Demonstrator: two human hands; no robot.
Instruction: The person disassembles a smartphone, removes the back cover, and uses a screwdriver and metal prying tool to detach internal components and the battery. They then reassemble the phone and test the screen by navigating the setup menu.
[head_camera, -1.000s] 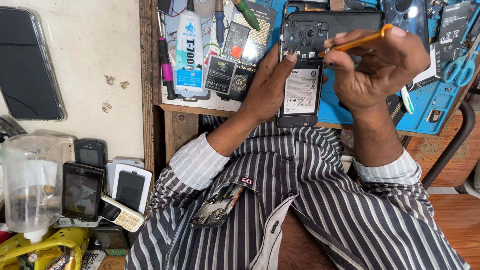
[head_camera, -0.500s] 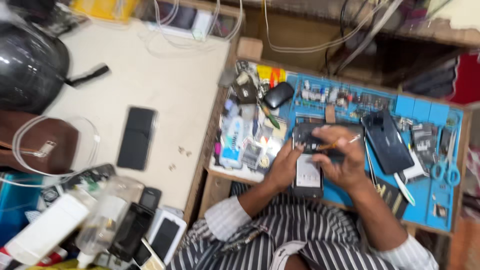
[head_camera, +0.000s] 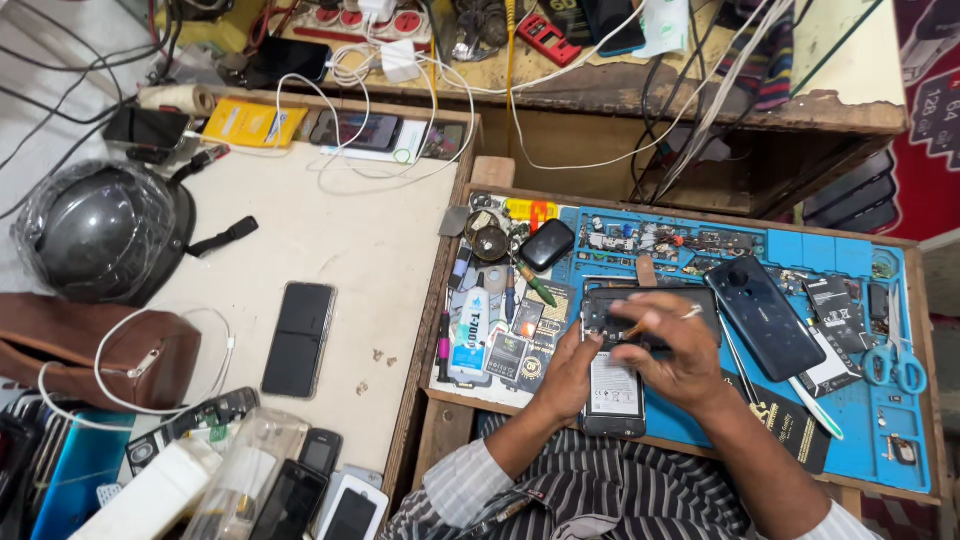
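The view has pulled back, yet both hands stay put: left hand (head_camera: 568, 375) steadies the opened black phone (head_camera: 612, 372), right hand (head_camera: 672, 350) grips a thin orange tool (head_camera: 634, 327) on the blue worktop mat (head_camera: 860, 410).

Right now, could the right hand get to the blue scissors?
Probably yes. The right hand holds an orange tool over the opened phone, and the scissors lie flat on the blue mat to its right. Only a dark phone back and small parts lie between, all low.
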